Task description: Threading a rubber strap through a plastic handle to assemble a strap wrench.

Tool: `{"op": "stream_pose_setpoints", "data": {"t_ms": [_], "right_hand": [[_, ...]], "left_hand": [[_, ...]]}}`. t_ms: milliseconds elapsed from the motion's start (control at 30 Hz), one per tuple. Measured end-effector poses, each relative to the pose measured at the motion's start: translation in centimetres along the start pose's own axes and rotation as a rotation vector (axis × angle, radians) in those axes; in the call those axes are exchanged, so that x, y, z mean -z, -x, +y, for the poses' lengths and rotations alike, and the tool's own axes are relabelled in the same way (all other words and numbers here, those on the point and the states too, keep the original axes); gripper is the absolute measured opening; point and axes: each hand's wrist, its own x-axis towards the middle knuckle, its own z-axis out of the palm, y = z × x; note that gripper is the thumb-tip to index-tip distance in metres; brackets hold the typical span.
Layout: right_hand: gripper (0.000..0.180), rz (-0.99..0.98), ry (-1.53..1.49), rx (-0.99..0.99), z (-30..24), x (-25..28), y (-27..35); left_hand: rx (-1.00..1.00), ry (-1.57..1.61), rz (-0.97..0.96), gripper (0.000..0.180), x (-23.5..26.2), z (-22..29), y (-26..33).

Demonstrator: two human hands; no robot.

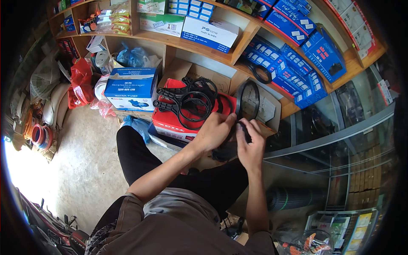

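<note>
My left hand [216,131] and my right hand [250,142] meet in front of a red box [170,117], both with fingers closed. They pinch a black ring-shaped plastic piece [258,100], whose hoop stands up beyond my fingertips. The gripped part is mostly hidden by my fingers. Below them hangs something dark [225,152] that I cannot make out. Several black plastic rings with ribbed handles [182,100] lie piled on the red box, just left of my hands.
A blue and white pump box [131,91] stands left of the red box. Wooden shelves [170,41] with boxes curve behind. At right is a glass display case [331,140]. A blue plastic bag [138,127] lies by my left knee; red bags [80,83] are farther left.
</note>
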Motion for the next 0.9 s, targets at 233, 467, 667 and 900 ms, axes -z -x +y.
{"op": "stream_pose_setpoints", "data": {"t_ms": [233, 467, 667, 900], "right_hand": [[0.025, -0.113, -0.352, -0.262, -1.7, 0.1, 0.0], [0.019, 0.146, -0.676, -0.568, -2.9, 1.7, 0.7], [0.016, 0.161, -0.898, -0.703, -6.3, 1.2, -0.2], [0.017, 0.148, -0.934, -0.773, -6.1, 0.5, 0.0]], "left_hand": [[-0.005, 0.067, -0.074, 0.05, 1.4, -0.6, -1.3], [-0.128, 0.432, -0.098, 0.048, 4.7, 1.9, -0.6], [-0.053, 0.738, -0.207, 0.046, 4.9, -1.6, 0.2], [-0.003, 0.947, -0.326, 0.056, 4.5, -3.3, 1.0]]}}
